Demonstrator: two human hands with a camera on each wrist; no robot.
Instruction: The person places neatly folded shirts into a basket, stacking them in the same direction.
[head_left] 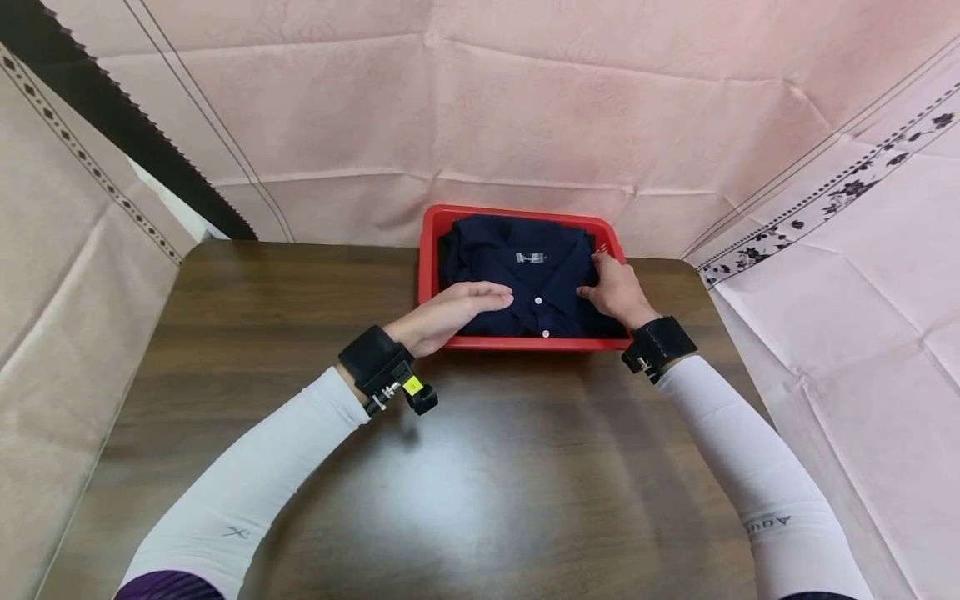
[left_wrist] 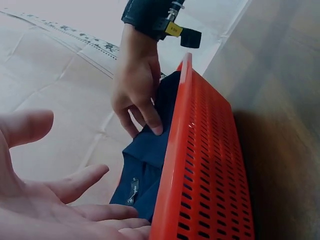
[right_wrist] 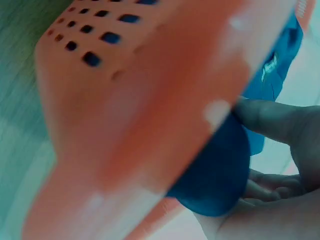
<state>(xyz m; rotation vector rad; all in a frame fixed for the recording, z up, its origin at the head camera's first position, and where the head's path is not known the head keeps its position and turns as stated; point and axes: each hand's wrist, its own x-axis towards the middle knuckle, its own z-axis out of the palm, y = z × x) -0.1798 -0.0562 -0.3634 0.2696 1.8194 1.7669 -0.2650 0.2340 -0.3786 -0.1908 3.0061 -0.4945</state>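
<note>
A folded navy button-up shirt with white buttons and a neck label lies in a red plastic basket. My left hand reaches over the basket's near left rim, fingers extended and thumb apart, above the shirt's left front; in the left wrist view its palm holds nothing. At the shirt's right edge, my right hand has its thumb on top and its fingers along the side. The right wrist view shows navy cloth between that thumb and the curled fingers. Beneath the shirt, the basket's contents are hidden.
The basket stands at the far edge of a brown wooden table. Pink patterned cloth hangs directly behind it and along both sides. Perforated walls form the basket's sides. Black straps with camera mounts sit on both wrists.
</note>
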